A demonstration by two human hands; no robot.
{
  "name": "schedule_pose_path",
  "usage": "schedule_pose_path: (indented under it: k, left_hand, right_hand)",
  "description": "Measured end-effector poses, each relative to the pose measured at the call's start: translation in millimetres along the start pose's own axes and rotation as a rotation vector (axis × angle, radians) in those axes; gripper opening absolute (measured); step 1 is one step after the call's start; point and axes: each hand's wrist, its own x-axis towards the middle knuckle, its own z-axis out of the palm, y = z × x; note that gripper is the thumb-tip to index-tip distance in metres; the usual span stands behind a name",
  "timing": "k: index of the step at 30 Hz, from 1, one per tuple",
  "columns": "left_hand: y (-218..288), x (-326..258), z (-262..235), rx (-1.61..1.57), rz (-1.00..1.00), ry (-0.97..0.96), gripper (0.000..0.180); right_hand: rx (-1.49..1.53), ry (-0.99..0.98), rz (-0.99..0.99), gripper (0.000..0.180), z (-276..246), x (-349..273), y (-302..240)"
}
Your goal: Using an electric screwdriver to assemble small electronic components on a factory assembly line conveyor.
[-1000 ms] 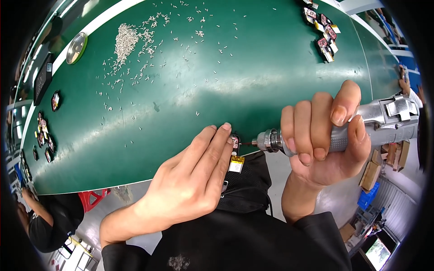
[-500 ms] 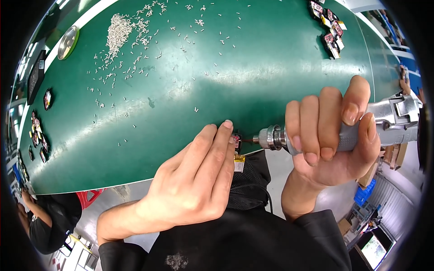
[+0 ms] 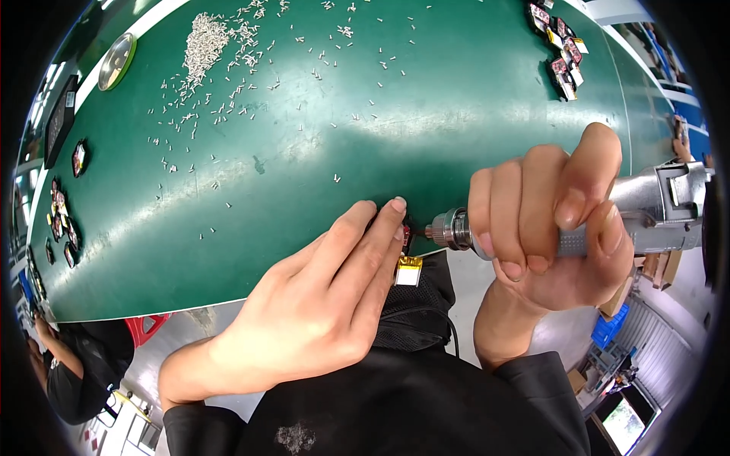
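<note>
1. Your right hand, at the centre right of the frame, is wrapped shut around the grey barrel of an electric screwdriver; four fingers curl over the top and the thumb presses along the near side.
2. The screwdriver lies nearly level. Its long axis runs across the frame from right to left, with the metal chuck pointing left toward your other hand's fingertips.
3. Your left hand, at the lower centre, reaches up and to the right with its palm down. The fingers are extended and held close together, and their tips press on a small dark part at the near edge of the green table.
4. That part sits just left of the chuck, mostly hidden by your fingers. A small silver-and-yellow cell hangs just below it.
5. Small silver screws are heaped at the upper left and scattered over the table. More small dark parts lie at the upper right.
</note>
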Motion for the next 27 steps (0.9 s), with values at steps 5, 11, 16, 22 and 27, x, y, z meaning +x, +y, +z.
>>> schedule_pose_path:
  k: [5, 11, 16, 22, 27]
  left_hand:
    - [-2, -2, -4, 0.074, 0.059, -0.063, 0.038]
    - [2, 1, -15, 0.075, 0.050, -0.128, 0.039]
    - [0, -4, -9, 0.136, 0.074, -0.061, 0.039]
    - [-6, -5, -11, 0.067, 0.074, -0.002, 0.038]
    - [-2, -31, -23, 0.033, 0.008, 0.032, 0.037]
  right_hand:
    - [-0.147, 0.001, 0.018, 0.018, 10, 2, -4]
    - [-0.091, -0.081, -0.018, 0.017, 9, 8, 3]
    - [-0.133, -0.152, 0.014, 0.017, 7, 14, 1]
    - [0.110, -0.334, -0.089, 0.015, 8, 29, 10]
    - [0.446, -0.601, -0.207, 0.011, 1, 36, 6]
